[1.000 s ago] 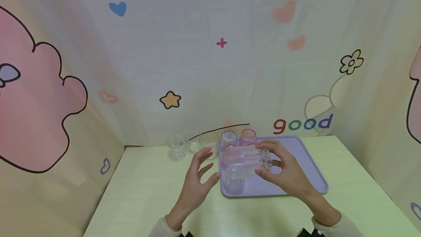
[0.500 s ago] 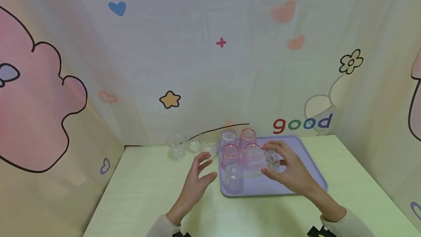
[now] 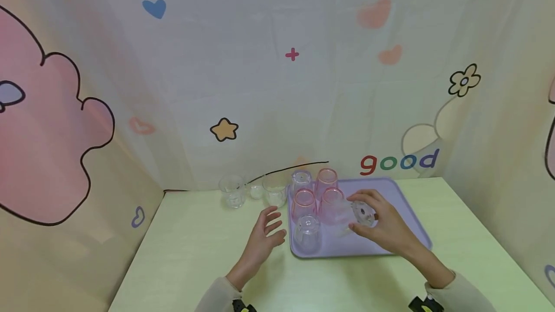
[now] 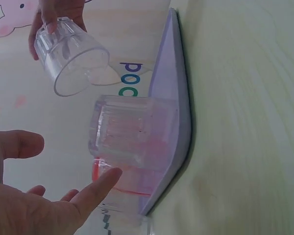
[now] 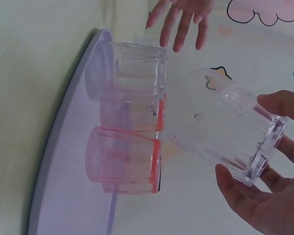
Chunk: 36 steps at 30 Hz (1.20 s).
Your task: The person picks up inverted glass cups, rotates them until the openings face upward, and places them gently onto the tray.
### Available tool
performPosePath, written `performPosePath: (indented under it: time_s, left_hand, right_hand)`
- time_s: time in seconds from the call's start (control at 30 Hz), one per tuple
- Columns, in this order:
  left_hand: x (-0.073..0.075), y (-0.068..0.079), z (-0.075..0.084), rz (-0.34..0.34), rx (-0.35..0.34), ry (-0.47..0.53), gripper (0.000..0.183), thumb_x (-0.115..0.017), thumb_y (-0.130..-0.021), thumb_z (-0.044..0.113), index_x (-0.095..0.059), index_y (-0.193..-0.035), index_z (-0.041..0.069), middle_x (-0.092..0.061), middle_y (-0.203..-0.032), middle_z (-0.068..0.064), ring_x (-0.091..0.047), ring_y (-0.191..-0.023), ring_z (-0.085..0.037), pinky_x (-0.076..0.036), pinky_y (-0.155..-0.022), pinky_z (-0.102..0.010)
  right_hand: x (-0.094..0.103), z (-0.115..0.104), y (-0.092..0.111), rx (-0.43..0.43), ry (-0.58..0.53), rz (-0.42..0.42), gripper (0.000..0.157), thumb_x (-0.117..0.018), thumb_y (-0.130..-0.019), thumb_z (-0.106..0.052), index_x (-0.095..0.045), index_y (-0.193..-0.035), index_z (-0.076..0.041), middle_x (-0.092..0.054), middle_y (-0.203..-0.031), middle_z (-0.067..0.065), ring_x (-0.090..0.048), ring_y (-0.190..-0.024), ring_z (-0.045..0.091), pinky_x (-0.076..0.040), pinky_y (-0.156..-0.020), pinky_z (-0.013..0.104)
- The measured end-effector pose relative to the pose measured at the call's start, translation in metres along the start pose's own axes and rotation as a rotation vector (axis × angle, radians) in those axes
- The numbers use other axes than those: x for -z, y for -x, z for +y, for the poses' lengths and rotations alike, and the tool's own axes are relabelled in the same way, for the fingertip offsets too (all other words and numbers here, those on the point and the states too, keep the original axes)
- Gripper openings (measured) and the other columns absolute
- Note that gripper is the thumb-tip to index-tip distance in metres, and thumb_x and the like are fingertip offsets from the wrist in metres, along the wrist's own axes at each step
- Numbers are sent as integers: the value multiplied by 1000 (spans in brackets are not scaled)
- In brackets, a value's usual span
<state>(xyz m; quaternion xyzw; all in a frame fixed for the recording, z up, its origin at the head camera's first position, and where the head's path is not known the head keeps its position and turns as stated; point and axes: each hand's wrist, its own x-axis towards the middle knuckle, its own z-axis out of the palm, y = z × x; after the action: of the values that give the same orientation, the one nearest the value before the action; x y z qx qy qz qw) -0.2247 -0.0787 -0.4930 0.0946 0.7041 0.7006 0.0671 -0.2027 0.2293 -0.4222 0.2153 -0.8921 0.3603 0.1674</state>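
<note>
My right hand [image 3: 386,225] grips a clear drinking glass [image 5: 230,132] around its thick base, above the lilac tray [image 3: 368,249]. The glass is tilted, with its mouth toward the left and its base toward my right palm. My left hand [image 3: 262,240] hovers off the tray's left edge with fingers apart, holding nothing. Upside down on the left part of the tray stand a clear glass [image 3: 308,235] at the front, pink glasses [image 3: 304,206] behind it, and a purplish glass [image 3: 301,184] at the back. In the left wrist view, the held glass [image 4: 71,61] shows its wide mouth.
Several clear glasses [image 3: 234,194] stand at the back of the pale table [image 3: 195,244], left of the tray. A printed curtain [image 3: 260,85] rises behind the table and along both sides.
My right hand has moved right with the glass, tipping its base toward the head camera and its mouth away. The front clear glass is now uncovered. My left hand has dropped slightly, its fingers drawing closer together.
</note>
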Motion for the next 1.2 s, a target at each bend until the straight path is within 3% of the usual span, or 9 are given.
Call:
performPosePath:
  time_s: [0.17, 0.33, 0.57, 0.83, 1.2]
  left_hand:
    - [-3, -6, -13, -5, 46, -7, 64, -60, -92, 4, -31, -148, 13, -34, -150, -25, -37, -136, -51, -57, -90, -53]
    - [-6, -12, -24, 6, 94, -11, 63, -59, -91, 3, -33, -148, 11, -34, -149, -28, -42, -132, -52, -60, -81, -52]
    - [-10, -20, -39, 25, 129, -69, 66, -60, -89, 4, -32, -149, 8, -38, -146, -26, -54, -123, -42, -62, -69, -46]
    - [-16, -32, -54, 66, 153, -180, 71, -62, -82, 0, -36, -147, 9, -47, -135, -22, -61, -113, -32, -62, -60, -38]
    - [-21, -42, -59, 65, 132, -278, 65, -59, -77, -3, -46, -140, 5, -55, -117, -16, -63, -98, -23, -60, -53, -35]
  right_hand:
    - [-3, 9, 0, -21, 19, -24, 54, -84, -73, -13, -63, -123, -14, -56, -128, 6, -56, -102, 21, -52, -68, 25]
    - [-9, 18, 0, -13, 40, -40, 54, -84, -72, -12, -64, -122, -13, -57, -125, 5, -58, -105, 24, -53, -75, 30]
    - [-16, 24, -2, 2, 62, -50, 55, -85, -70, -11, -65, -121, -12, -58, -124, 6, -58, -112, 29, -52, -88, 49]
    - [-24, 25, -4, -7, 75, -76, 52, -85, -71, -13, -65, -120, -15, -59, -123, 7, -60, -108, 31, -54, -85, 48]
    - [-38, 31, -6, 17, 151, -86, 52, -85, -68, -11, -66, -117, -14, -60, -121, 8, -64, -103, 30, -55, -84, 49]
